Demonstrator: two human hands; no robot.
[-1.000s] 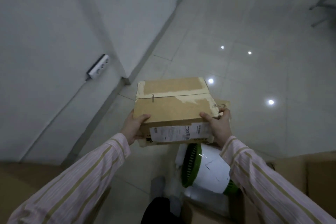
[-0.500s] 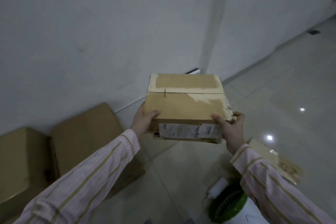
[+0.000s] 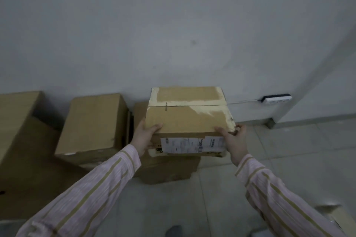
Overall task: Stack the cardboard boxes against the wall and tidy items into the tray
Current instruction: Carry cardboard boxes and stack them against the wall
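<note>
The left hand's fingers [image 3: 156, 127] are clamped on the cardboard box [image 3: 185, 119]. The thumb lies flat over the near top edge, and the rest wrap the left side, out of sight. The left hand [image 3: 143, 138] sits at the box's near left corner. The right hand [image 3: 236, 142] mirrors it at the near right corner. Its thumb presses on the top edge, and its other fingers curl round the torn, pale corner.

The box is held level in front of the person. Its long axis runs left to right, parallel to the wall [image 3: 173, 25]. The seam between its top flaps runs the same way, with patches of pale torn tape residue along it. The side carrying the white shipping label [image 3: 192, 143] faces the person, and the opposite side faces the wall.

Directly below it a second cardboard box [image 3: 167, 171] sits on the floor [image 3: 289, 159], close against the wall. Whether the held box already rests on it or hangs just above cannot be told.

Just to the left stands a taller box [image 3: 92, 125], and further left is a large box [image 3: 19, 140] that runs out of view. Both arms wear pink striped sleeves [image 3: 92, 188].

To the right, a power strip [image 3: 277, 99] is fixed low on the wall, with its cable running left behind the held box. A shoe tip [image 3: 174, 231] shows at the bottom edge. A blurred piece of cardboard [image 3: 335, 215] lies on the tiles at the lower right.
</note>
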